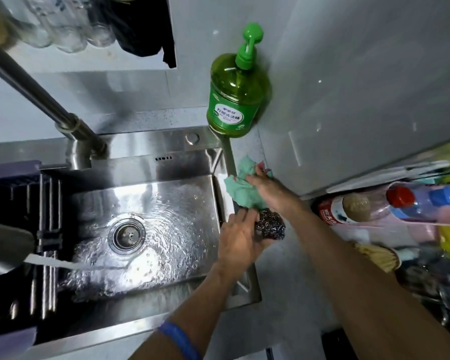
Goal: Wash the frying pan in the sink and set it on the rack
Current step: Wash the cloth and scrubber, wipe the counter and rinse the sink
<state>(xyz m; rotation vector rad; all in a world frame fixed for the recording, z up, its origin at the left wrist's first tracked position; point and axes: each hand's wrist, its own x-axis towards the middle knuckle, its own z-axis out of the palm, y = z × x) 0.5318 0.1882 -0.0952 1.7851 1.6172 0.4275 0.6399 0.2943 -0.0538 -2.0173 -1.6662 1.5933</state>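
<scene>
Fingers of the left hand [240, 239] curled around a dark steel-wool scourer [270, 224] at the right rim of the sink [166, 193], while the right hand [266, 189], just beyond it, pinched a crumpled green cloth [240, 188] lying on that rim. At far left, a dark draining rack [47, 229] sat across the basin, and a blurred grey shape over it could not be told for certain as the frying pan; neither hand was near it. Water ran from the steel tap [70, 126] and rippled around the drain [126, 235]. Behind the cloth stood a green pump bottle of dish soap [231, 100]; bottles [390, 203] crowded the counter at right.
</scene>
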